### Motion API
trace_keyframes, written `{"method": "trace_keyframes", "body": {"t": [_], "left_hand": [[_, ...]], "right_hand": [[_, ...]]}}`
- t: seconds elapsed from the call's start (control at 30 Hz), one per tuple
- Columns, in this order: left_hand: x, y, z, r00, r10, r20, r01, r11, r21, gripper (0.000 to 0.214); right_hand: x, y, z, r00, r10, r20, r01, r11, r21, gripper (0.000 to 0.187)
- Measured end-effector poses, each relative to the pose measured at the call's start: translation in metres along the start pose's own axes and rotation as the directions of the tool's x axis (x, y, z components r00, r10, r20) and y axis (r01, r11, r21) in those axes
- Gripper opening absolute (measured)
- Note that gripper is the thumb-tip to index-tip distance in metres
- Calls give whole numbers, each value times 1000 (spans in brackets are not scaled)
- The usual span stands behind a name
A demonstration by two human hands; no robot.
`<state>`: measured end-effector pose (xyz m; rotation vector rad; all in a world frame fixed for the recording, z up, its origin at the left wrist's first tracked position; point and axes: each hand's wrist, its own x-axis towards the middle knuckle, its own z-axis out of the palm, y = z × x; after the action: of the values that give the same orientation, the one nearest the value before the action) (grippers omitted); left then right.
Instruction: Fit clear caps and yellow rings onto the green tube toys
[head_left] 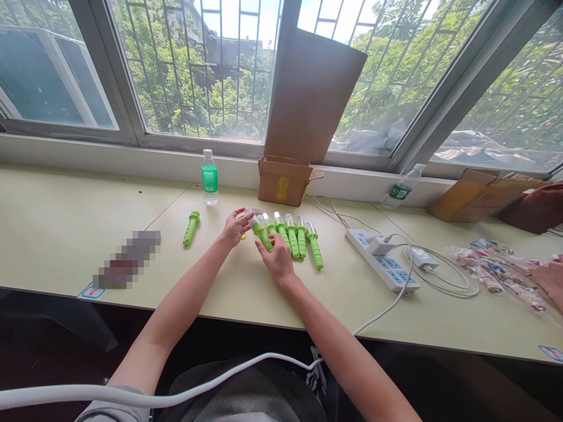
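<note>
A green flashlight-shaped stick with a clear cap (263, 239) is held between my two hands, tilted to the upper left. My left hand (235, 227) pinches its clear cap end. Around the green ribbed handle, my right hand (279, 261) has its fingers closed. Just right of it lie several more green sticks with clear caps (301, 239), side by side on the table. One green stick (191, 228) without a visible clear cap rests apart on the left. A small yellow piece (243, 237) shows near my left fingers, partly hidden.
A water bottle (210, 179) and a cardboard box (284, 181) stand by the window. To the right are a power strip (382, 261) with cables, a second bottle (399, 189) and wrapped small items (492, 266) beside another person's hand (549, 278). A white cable (211, 375) crosses before me.
</note>
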<state>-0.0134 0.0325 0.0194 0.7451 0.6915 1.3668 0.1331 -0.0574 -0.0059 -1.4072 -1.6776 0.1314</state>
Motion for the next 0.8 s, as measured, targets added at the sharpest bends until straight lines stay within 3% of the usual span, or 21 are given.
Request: {"method": "trace_keyframes", "body": {"t": [0.1, 0.27, 0.5, 0.67, 0.8], "left_hand": [[-1, 0, 0, 1000, 2, 13, -2, 1000, -20, 61], [-3, 1, 1, 999, 10, 50, -8, 1000, -30, 62], [-6, 2, 3, 996, 15, 90, -11, 999, -43, 62], [-8, 4, 4, 993, 21, 114, -16, 999, -43, 60], [-9, 5, 4, 992, 20, 125, -14, 999, -45, 59]], "right_hand": [[0, 1, 1, 1000, -1, -13, 1, 1000, -9, 30], [-1, 1, 2, 997, 38, 72, -31, 995, -94, 31], [0, -1, 0, 998, 43, 42, -42, 999, -28, 30], [0, -1, 0, 991, 81, 106, -73, 994, -76, 31], [0, -1, 1, 992, 86, 92, -86, 996, -3, 27]]}}
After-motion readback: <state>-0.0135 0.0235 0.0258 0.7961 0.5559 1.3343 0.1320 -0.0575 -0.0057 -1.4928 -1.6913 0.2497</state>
